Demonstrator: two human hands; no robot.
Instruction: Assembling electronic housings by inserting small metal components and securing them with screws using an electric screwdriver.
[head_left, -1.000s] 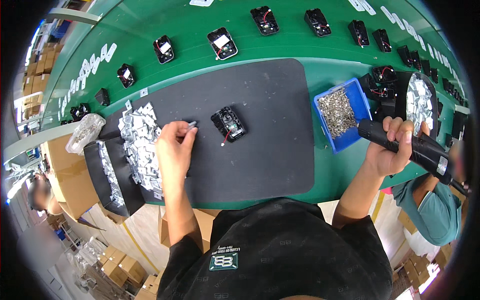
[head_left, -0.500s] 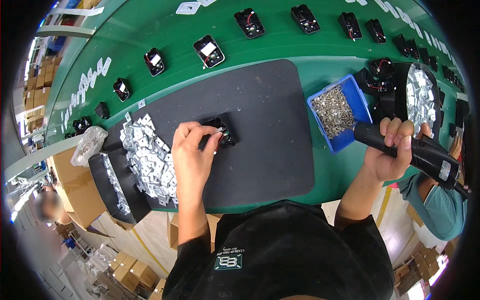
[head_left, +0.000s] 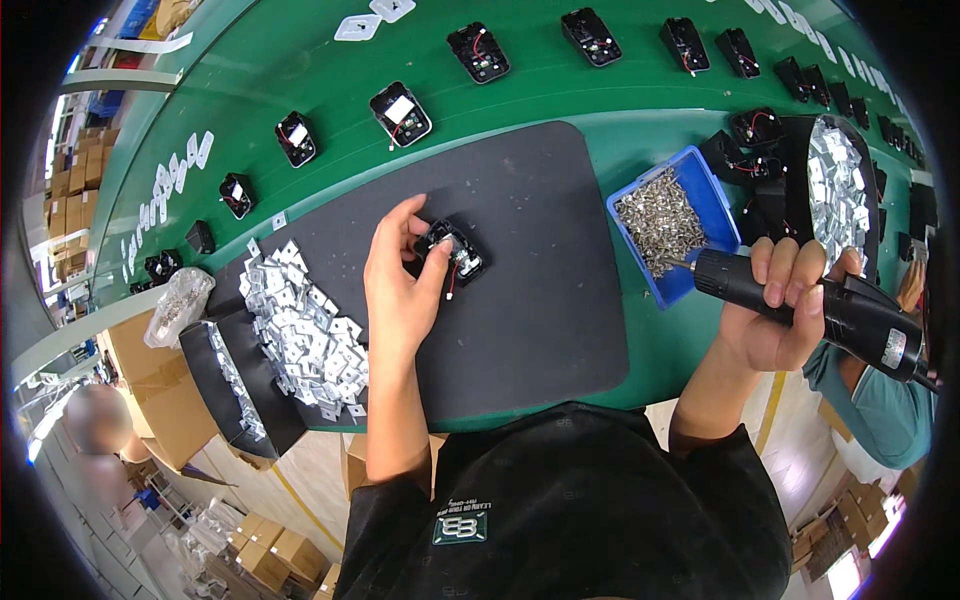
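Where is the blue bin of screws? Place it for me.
In the head view, the blue bin of screws sits on the green table, right of the black mat, just above the electric screwdriver held in the right hand.

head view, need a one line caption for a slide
Left hand steadies a small black housing on the dark mat; right hand holds a black electric screwdriver beside a blue screw bin.

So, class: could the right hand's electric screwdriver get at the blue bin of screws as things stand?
Probably yes: the right hand holds the electric screwdriver with its tip at the blue bin of screws, its near edge unblocked.
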